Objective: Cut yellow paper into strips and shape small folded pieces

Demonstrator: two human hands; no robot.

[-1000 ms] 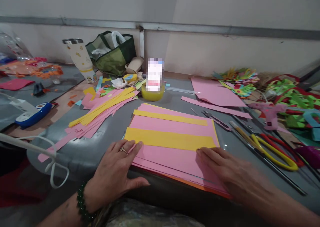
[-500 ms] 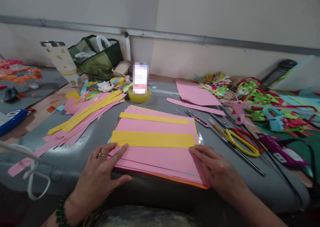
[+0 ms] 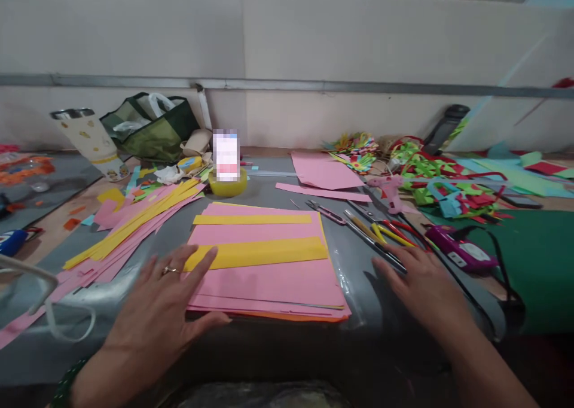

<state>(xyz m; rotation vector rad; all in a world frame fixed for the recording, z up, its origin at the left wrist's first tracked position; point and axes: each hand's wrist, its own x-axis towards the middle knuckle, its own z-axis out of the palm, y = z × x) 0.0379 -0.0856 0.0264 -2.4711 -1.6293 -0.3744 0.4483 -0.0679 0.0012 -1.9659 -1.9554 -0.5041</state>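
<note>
My left hand (image 3: 156, 303) lies with fingers spread at the left end of a wide yellow paper strip (image 3: 269, 254), its index fingertip on the strip. The strip slants slightly across a stack of pink paper sheets (image 3: 264, 285). A narrower yellow strip (image 3: 251, 219) lies farther back on the stack. Off the stack to the right, my right hand (image 3: 421, 288) is over the near end of a group of tools, thumb and fingers apart. Beside its fingertips are yellow-handled scissors (image 3: 384, 234), a red-handled tool (image 3: 399, 227) and a long metal rod (image 3: 368, 236).
Pink and yellow strips (image 3: 139, 225) fan out at the left. Behind the stack, a phone (image 3: 226, 157) stands on a tape roll (image 3: 228, 183). A pink glue gun (image 3: 390, 192), a purple device (image 3: 461, 249) and colourful paper scraps (image 3: 430, 169) lie right. A tumbler (image 3: 89, 145) stands back left.
My right hand has left the wide yellow strip's right end and moved right to the tools. That strip's right end now tilts up slightly. My left hand stays on it; the camera view has shifted.
</note>
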